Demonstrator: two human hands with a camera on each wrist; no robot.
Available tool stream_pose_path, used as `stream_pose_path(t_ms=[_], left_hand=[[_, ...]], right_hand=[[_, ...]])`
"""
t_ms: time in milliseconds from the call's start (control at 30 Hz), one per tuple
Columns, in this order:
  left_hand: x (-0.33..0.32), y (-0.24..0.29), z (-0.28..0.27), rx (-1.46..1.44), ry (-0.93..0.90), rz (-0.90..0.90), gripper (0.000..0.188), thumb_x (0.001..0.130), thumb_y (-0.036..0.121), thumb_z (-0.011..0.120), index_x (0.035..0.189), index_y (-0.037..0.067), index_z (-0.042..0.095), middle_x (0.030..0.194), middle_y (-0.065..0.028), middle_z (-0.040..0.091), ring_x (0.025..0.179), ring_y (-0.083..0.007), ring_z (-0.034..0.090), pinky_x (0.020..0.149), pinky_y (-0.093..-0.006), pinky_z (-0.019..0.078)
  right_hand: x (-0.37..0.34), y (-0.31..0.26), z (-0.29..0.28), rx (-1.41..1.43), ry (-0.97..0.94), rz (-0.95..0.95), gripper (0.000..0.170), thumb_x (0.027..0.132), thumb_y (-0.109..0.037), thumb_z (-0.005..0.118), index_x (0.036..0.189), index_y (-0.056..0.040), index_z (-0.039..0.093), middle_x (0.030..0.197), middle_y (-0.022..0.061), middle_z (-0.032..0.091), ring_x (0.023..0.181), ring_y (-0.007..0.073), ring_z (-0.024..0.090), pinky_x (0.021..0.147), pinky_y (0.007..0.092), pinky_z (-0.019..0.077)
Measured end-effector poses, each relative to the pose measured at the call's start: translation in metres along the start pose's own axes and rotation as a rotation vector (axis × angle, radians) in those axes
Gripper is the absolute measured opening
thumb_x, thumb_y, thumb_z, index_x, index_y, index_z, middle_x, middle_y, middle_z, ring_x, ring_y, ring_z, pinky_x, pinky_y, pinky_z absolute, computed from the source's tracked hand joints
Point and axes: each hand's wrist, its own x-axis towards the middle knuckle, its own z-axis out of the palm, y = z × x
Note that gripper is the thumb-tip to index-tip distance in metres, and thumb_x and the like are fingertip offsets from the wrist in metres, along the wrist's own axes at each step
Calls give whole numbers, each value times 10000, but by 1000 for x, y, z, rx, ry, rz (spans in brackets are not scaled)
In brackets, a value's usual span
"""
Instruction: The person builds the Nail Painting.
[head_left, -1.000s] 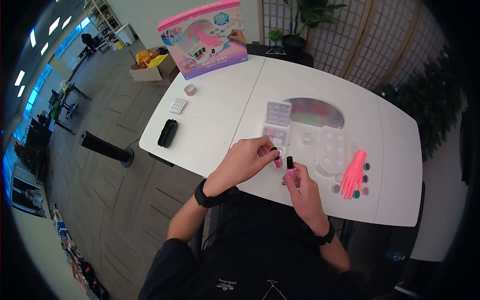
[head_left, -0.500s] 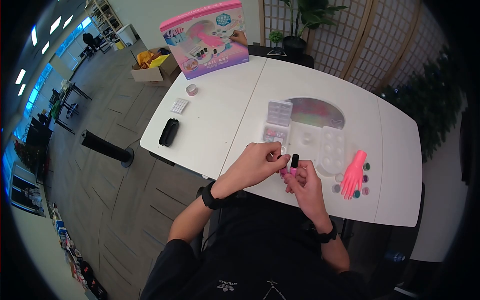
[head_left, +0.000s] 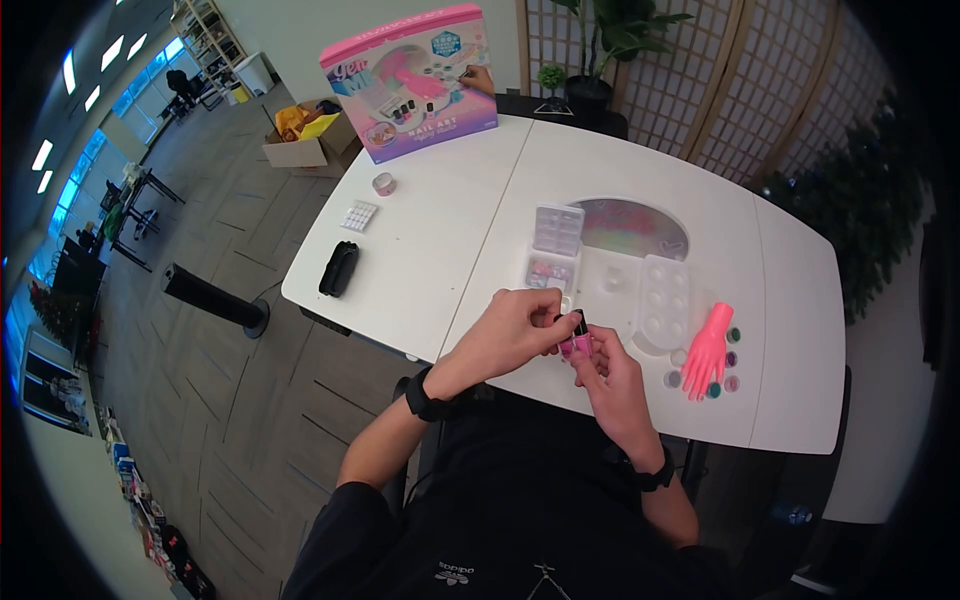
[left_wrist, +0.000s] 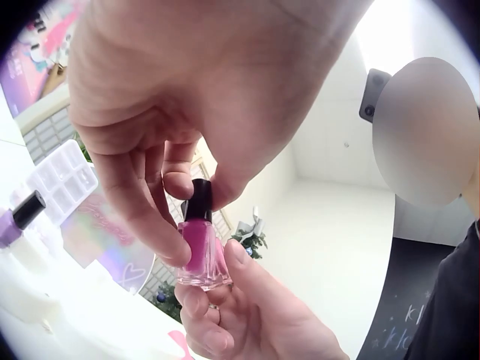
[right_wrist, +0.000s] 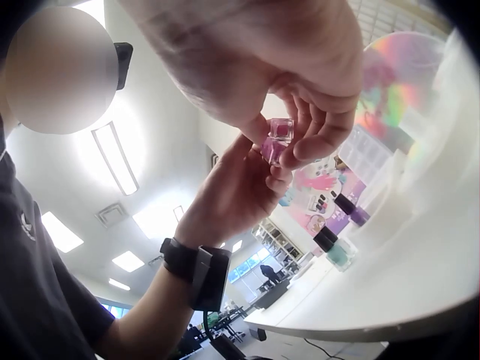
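Note:
Close together over the table's front edge, my two hands hold two small pink nail polish bottles with black caps. My left hand (head_left: pixel 512 325) pinches one nail polish bottle (left_wrist: pixel 198 246) near its black cap (left_wrist: pixel 199 199), thumb on one side and fingers on the other. In my right hand (head_left: pixel 618 385), between thumb and fingers, is the other nail polish bottle (right_wrist: pixel 281 129), its clear square base showing in the right wrist view. The two bottles overlap side by side in the wrist views. My fingers hide much of both in the head view.
Beyond the hands are a lidded compartment box (head_left: pixel 551 270), a mirror (head_left: pixel 635 228) and a white palette (head_left: pixel 663 300). Purple (right_wrist: pixel 351 208) and teal (right_wrist: pixel 334 249) polish bottles stand nearby. A pink model hand (head_left: pixel 706 355) and several glitter pots lie right; a black case (head_left: pixel 339 268) left.
My left hand has come down and right with its bottle, meeting the right hand. The right hand rose slightly, and its bottle now tilts with its cap toward the left hand.

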Motion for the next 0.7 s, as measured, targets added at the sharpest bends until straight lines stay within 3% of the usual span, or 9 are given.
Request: stream_pose_path(t_ms=[200, 300, 400, 600, 700], left_hand=[[1, -1, -2, -49, -23, 7, 447, 1063, 239, 735, 742, 23, 511, 635, -36, 632, 637, -72, 645, 578, -269, 466], [3, 4, -4, -40, -27, 12, 481, 1041, 289, 747, 728, 7, 515, 593, -64, 572, 580, -123, 629, 569, -306, 469], [8, 0, -11, 208, 4, 64, 443, 1028, 296, 744, 747, 1, 571, 600, -88, 588, 597, -215, 627, 603, -392, 495], [18, -10, -26, 603, 198, 290, 301, 981, 293, 785, 873, 18, 726, 861, -91, 736, 929, -322, 615, 843, -436, 509], [23, -19, -28, 720, 294, 343, 286, 966, 310, 800, 894, 37, 755, 986, -78, 747, 1022, -313, 602, 923, -436, 478]], right_hand=[[1, -3, -9, 2, -80, 40, 303, 1116, -95, 582, 1378, 51, 546, 1036, 128, 720, 799, 169, 685, 792, 328, 568], [3, -1, -11, 130, -88, 105, 292, 1106, -98, 607, 1355, 42, 549, 1065, 124, 724, 817, 171, 703, 810, 328, 571], [4, 0, -17, 65, -89, 97, 264, 1088, -100, 646, 1296, 41, 565, 1055, 119, 742, 860, 169, 737, 818, 322, 577], [4, 4, -26, -56, 10, 83, 250, 1050, -109, 710, 1207, 49, 595, 1074, 158, 787, 960, 218, 788, 879, 338, 598], [1, 8, -27, -136, 18, 110, 237, 1038, -114, 727, 1176, 45, 620, 1117, 175, 790, 976, 251, 793, 912, 362, 602]])
